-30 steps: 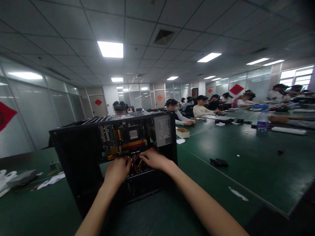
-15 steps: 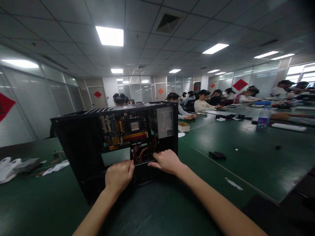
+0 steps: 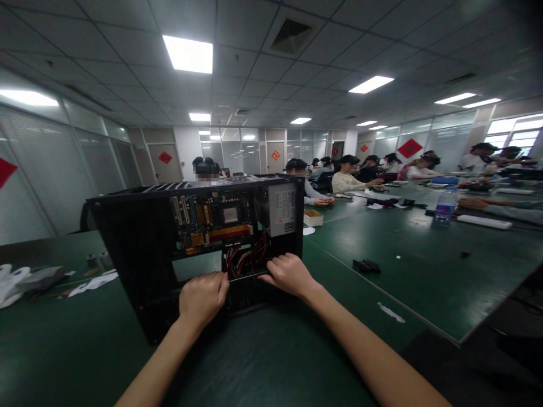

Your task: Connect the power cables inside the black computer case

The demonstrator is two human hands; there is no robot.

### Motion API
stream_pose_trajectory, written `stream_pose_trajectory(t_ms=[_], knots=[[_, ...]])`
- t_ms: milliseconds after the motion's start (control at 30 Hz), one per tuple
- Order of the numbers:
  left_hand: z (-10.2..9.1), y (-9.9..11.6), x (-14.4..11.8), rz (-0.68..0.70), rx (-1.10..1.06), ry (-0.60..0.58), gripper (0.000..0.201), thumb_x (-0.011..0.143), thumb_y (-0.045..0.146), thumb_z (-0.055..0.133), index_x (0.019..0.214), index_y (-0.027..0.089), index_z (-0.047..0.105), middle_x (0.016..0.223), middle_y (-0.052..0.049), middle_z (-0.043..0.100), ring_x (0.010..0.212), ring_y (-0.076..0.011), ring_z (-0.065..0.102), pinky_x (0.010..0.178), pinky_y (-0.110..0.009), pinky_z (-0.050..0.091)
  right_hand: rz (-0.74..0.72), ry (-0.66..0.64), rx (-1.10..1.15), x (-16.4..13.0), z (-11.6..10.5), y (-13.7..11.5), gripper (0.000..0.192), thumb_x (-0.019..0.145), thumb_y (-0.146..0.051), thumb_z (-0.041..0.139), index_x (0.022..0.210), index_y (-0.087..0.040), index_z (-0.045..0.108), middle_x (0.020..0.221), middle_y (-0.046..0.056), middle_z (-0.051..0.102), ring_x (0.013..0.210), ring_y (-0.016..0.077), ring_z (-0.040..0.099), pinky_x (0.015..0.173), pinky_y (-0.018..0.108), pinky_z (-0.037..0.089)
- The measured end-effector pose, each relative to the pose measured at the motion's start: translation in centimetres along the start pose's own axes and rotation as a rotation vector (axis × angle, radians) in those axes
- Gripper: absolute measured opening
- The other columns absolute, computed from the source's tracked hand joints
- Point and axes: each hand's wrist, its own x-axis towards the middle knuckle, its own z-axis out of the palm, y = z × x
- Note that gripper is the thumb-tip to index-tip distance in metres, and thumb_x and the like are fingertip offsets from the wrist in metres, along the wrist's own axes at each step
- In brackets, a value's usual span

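A black desktop computer case [image 3: 139, 265] stands on the green table before me, its open side facing me. Inside it I see a motherboard [image 3: 212, 220], a power supply [image 3: 283, 210] at upper right and a bundle of coloured cables [image 3: 244, 260] low down. My left hand [image 3: 200, 301] is closed around the case's near lower edge. To its right, my right hand [image 3: 290, 275] grips the same edge with curled fingers, the thumb along the near side. A short stretch of the metal edge shows between the two hands; the fingertips are mostly hidden.
The green table [image 3: 399, 288] extends right, with a black plastic part [image 3: 367, 266], a paper scrap [image 3: 391, 312], a small box [image 3: 313, 218] and a water bottle [image 3: 446, 204]. White bags [image 3: 12, 282] and a grey block [image 3: 44, 280] lie left. Several people sit beyond.
The view has turned slightly, so the case and table items appear a little further left. Both hands stay on the case edge; the right fingers look slightly more curled.
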Motion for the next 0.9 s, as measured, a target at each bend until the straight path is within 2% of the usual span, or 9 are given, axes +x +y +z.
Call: stream_pose_trajectory(t_ms=[167, 533, 600, 667, 767, 900], knots=[[0.1, 0.1, 0.0, 0.011, 0.026, 0.012, 0.051, 0.098, 0.038, 0.027, 0.076, 0.022, 0.070, 0.079, -0.005, 0.074, 0.071, -0.0244, 0.068, 0.058, -0.032, 0.037, -0.035, 0.113, -0.005, -0.6, 0.3, 0.5, 0.052, 0.099, -0.051, 0.035, 0.073, -0.015, 0.063, 0.071, 0.009, 0.066, 0.067, 0.0175, 0.058, 0.063, 0.031, 0.028], [-0.3, 0.0, 0.0, 0.023, 0.011, 0.008, 0.051, 0.098, 0.037, 0.026, 0.076, 0.022, 0.069, 0.080, -0.004, 0.074, 0.072, -0.0230, 0.067, 0.060, -0.031, 0.037, -0.085, 0.144, 0.007, -0.7, 0.3, 1.0, 0.047, 0.100, -0.046, 0.036, 0.077, -0.016, 0.064, 0.071, 0.006, 0.065, 0.066, 0.0163, 0.055, 0.064, 0.031, 0.030], [-0.3, 0.0, 0.0, 0.025, 0.001, 0.002, 0.051, 0.098, 0.038, 0.026, 0.077, 0.021, 0.070, 0.080, -0.005, 0.074, 0.072, -0.0227, 0.067, 0.060, -0.031, 0.037, -0.121, 0.153, -0.025, -0.8, -0.1, 1.5, 0.048, 0.099, -0.047, 0.037, 0.075, -0.017, 0.065, 0.069, 0.006, 0.064, 0.068, 0.0177, 0.055, 0.069, 0.032, 0.033], [-0.2, 0.0, -0.1, 0.022, -0.006, 0.000, 0.052, 0.098, 0.038, 0.026, 0.078, 0.021, 0.070, 0.080, -0.005, 0.074, 0.072, -0.0226, 0.067, 0.060, -0.031, 0.037, -0.139, 0.161, -0.049, -0.8, -0.4, 2.1, 0.049, 0.098, -0.049, 0.038, 0.073, -0.017, 0.066, 0.068, 0.006, 0.063, 0.072, 0.0190, 0.055, 0.082, 0.036, 0.036], [0.0, -0.1, -0.1, 0.029, -0.014, -0.002, 0.052, 0.099, 0.038, 0.024, 0.079, 0.021, 0.069, 0.080, -0.005, 0.073, 0.073, -0.0227, 0.067, 0.060, -0.031, 0.037, -0.108, 0.130, -0.067, -1.0, -0.7, 2.9, 0.052, 0.097, -0.053, 0.038, 0.073, -0.018, 0.068, 0.066, 0.006, 0.063, 0.072, 0.0190, 0.053, 0.100, 0.041, 0.031], [0.0, -0.2, -0.1, 0.045, -0.026, 0.003, 0.052, 0.099, 0.039, 0.024, 0.079, 0.021, 0.069, 0.081, -0.006, 0.073, 0.072, -0.0221, 0.066, 0.060, -0.030, 0.036, -0.123, 0.043, -0.089, -1.5, -0.6, 4.0, 0.050, 0.098, -0.051, 0.037, 0.077, -0.019, 0.069, 0.070, 0.006, 0.064, 0.074, 0.0193, 0.054, 0.104, 0.038, 0.030]])
